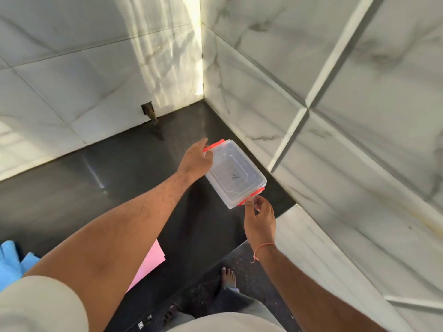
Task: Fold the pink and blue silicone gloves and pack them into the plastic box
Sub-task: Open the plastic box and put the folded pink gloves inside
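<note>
The plastic box (236, 173) sits on the dark worktop (96, 178), tucked close to the corner where the marble-tiled walls (335, 116) meet. It is clear, its lid on, with a red clasp (214, 144) at the far end and another red clasp (251, 196) at the near end. Its long axis runs diagonally, from far-left to near-right as the person faces it, and the two hands are placed one at each end of that axis.

The left hand (195, 159) is at the box's far end, fingers curled loosely about that clasp and the rim, though how firmly it grips cannot be told. The right hand (260, 218) is at the near end, its fingertips (250, 202) touching or pinching the near clasp; the rest of its fingers are loosely bent. A thin red thread is tied round that wrist.

The gloves lie well away from the box, toward the person and to the box's left: the pink glove (151, 262) partly hidden under the left forearm, the blue glove (12, 262) further left at the picture's edge. Neither is in the box.

By the look of it the step in hand is freeing the clasps — each hand already has its own, so the lid should lift straight up between them.
</note>
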Demonstrator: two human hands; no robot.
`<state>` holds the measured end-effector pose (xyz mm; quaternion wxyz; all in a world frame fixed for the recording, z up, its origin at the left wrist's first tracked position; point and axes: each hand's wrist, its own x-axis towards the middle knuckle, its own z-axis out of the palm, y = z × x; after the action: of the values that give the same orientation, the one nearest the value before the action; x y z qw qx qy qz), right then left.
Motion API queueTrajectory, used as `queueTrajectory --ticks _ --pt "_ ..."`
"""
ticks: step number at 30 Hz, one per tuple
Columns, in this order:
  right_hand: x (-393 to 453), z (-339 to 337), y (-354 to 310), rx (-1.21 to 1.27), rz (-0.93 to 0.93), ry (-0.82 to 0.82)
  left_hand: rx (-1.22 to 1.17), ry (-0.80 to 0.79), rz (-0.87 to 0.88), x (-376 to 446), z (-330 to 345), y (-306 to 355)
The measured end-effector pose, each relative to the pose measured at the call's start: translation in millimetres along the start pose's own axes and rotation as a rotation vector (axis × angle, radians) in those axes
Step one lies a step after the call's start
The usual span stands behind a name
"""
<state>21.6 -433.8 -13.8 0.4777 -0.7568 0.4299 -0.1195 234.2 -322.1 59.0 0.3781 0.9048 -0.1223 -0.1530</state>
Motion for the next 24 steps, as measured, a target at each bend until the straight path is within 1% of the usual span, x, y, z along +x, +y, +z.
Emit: queueTrajectory --ticks 3,5,7,11,15,21,24 --pt "8 0 -6 -0.005 -0.039 -0.019 0.047 0.038 -0.016 0 -7 -11" --pt "11 1 -12 -0.011 -0.064 -0.031 0.091 0.072 -0.010 -4 -16 -26" --pt "15 5 -18 -0.016 -0.091 -0.060 0.116 0.111 -0.041 -13 -27 -43" --pt "21 15 -33 -0.042 -0.156 -0.123 0.139 0.171 -0.122 -44 -51 -79" --pt "24 25 -47 -0.119 -0.275 -0.173 0.168 0.200 -0.200 -86 -66 -104" --pt "28 44 -64 -0.196 -0.392 -0.237 0.080 0.242 -0.304 -132 -71 -114" --pt "30 50 -68 -0.225 -0.414 -0.255 0.040 0.248 -0.342 -146 -68 -111"
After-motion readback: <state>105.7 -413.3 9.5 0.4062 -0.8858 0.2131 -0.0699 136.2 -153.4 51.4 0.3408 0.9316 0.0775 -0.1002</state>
